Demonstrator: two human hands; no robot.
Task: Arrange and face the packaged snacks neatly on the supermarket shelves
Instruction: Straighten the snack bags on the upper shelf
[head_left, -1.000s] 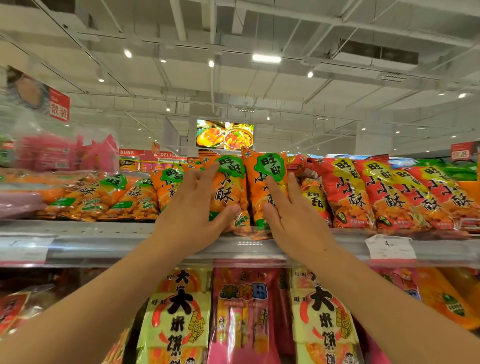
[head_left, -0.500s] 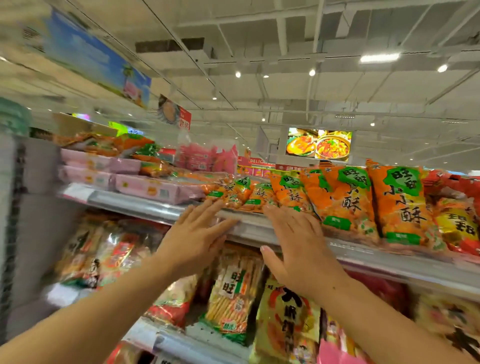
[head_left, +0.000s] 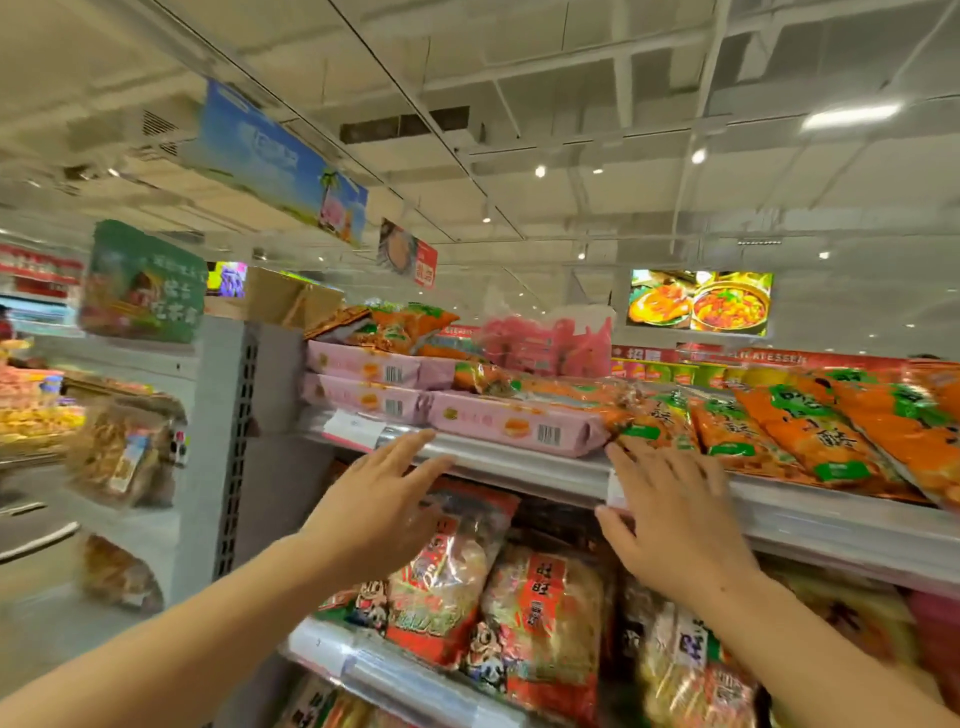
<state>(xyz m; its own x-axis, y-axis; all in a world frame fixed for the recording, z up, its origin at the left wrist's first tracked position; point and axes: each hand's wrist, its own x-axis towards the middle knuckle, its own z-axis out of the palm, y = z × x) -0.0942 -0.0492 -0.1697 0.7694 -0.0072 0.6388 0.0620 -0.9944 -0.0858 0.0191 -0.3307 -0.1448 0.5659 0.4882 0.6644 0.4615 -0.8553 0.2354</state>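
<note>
Two bare hands up at centre frame, both with fingers straight and spread, grasping nothing: left hand (head_left: 376, 512) just below the top shelf's front rail (head_left: 524, 465), fingertips close to its edge; right hand (head_left: 670, 519) in front of the same rail, fingertips near the lower corner of the nearest orange snack bags (head_left: 810, 431). Whether either hand actually touches rail or packet, hard to tell through the motion blur. At right of frame, orange bags with green labels standing in an overlapping row, faces forward, seemingly already tidied. At centre and centre left, pink flat packets (head_left: 514, 423) lying along the shelf edge, barcodes outward, two stacked at the far left end, with loose orange bags (head_left: 410, 325) heaped untidily on top and a pile of pink-red bags (head_left: 545, 340) behind. Below, red-and-clear rice cracker bags (head_left: 452, 571) crowding the next shelf at varied angles, some leaning. Judged from this: right-hand part of the top shelf largely done; left end not yet faced, heap on the pink packets still to be sorted, lower shelf apparently untouched. Likely next: hands onto the pink packets or the heap above them, squaring fronts to the rail. Well under half finished, as far as visible.
</note>
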